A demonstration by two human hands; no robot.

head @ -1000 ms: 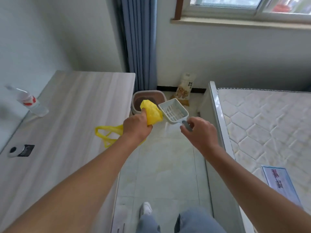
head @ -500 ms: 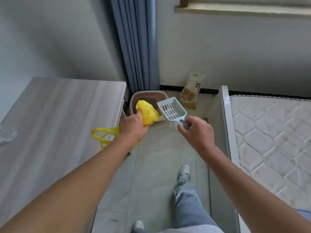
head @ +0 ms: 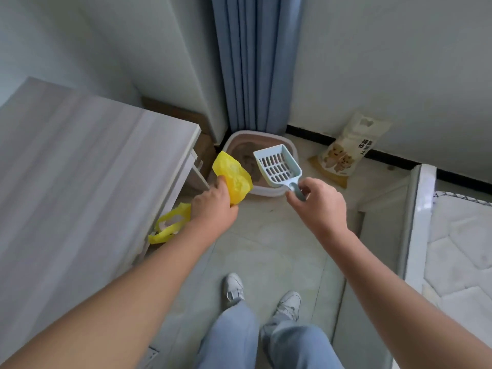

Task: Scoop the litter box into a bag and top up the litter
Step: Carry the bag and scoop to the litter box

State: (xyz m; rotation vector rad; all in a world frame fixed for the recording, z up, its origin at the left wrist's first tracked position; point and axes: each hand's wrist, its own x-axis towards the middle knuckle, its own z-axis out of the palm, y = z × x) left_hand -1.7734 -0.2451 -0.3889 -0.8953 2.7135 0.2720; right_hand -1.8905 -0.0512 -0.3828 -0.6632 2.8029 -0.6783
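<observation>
The left hand [head: 213, 206] has its fingers curled round a bunched yellow bag [head: 234, 179]. One end of the bag sticks up past the thumb, and the handle loops hang out behind the wrist, beside the table [head: 80, 169] edge. The right hand [head: 319, 206] pinches the handle of a pale blue scoop [head: 278, 166] between thumb and curled fingers, and the slotted tray looks empty.

The litter box [head: 266, 135] sits on the floor ahead of and below both hands, in the corner under the curtain [head: 255, 62]. It lies between the two hands, a little more to the left hand's side. The scoop's long axis runs from the right hand forward and slightly left, so its front lip points over the box. In the view the tray covers the box's right part and the bag end covers its near left corner. Both hands seem well above the litter, since the person is standing.

The litter sack [head: 346, 153] leans on the wall beyond and to the right of the right hand, near the box.

I judge that nothing is scooped yet. The next move calls for crouching and lowering the scoop along its own axis into the litter. The left hand must also shake the crumpled bag open before it can take a load
</observation>
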